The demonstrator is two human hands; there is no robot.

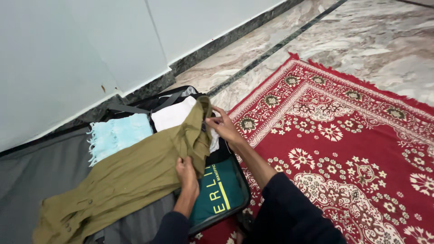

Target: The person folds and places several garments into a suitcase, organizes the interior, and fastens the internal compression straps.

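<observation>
Dark-sleeved arms reach forward from the bottom edge over an open suitcase (239, 180) lying on the floor beside a red patterned rug (352, 149). An olive-green shirt (126, 176) is draped across the case, its tail trailing left over the grey lining. Left hand (186, 174) pinches a fold of the shirt near the middle; right hand (224, 126) grips the raised end, possibly the collar, though folds hide it. Beneath lie a pale blue fringed towel (118, 134), a white folded garment (174, 115) and a dark teal printed shirt (221, 190).
</observation>
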